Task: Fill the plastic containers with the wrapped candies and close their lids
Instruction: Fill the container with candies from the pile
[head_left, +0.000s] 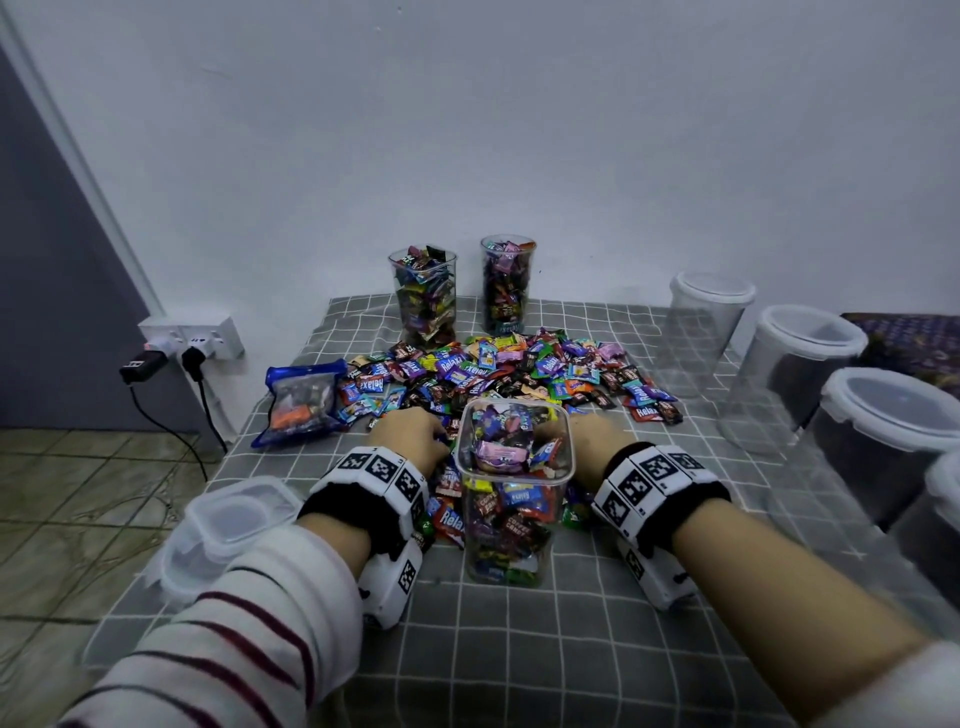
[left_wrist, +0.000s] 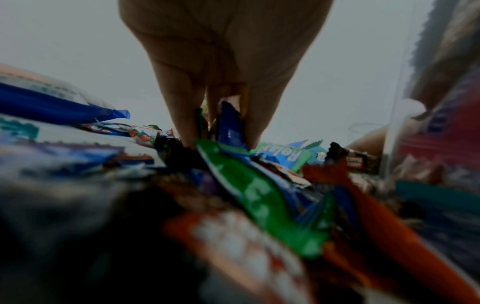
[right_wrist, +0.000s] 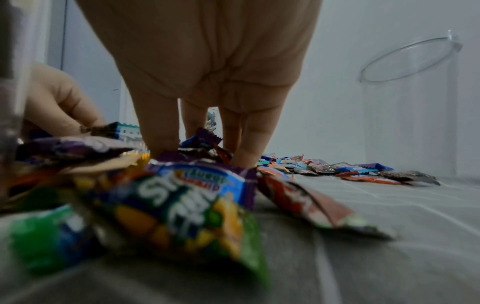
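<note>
A clear plastic container (head_left: 515, 499), lidless and nearly full of wrapped candies, stands at the front centre of the grid cloth. Behind it spreads a loose candy pile (head_left: 524, 371). My left hand (head_left: 413, 431) sits at the container's left; its curled fingers (left_wrist: 182, 115) dig into the pile around a blue-wrapped candy (left_wrist: 230, 127). The left hand also shows in the right wrist view (right_wrist: 59, 102), knuckles bent over candies. My right hand (head_left: 592, 441) is at the container's right, its straight fingers (right_wrist: 161, 127) pushed down into the candies (right_wrist: 197, 142).
Two filled lidless containers (head_left: 423, 293) (head_left: 507, 283) stand at the back by the wall. Several empty lidded containers (head_left: 802, 364) line the right side. Loose lids (head_left: 228, 525) lie at the front left edge, and a blue candy bag (head_left: 301, 397) behind them.
</note>
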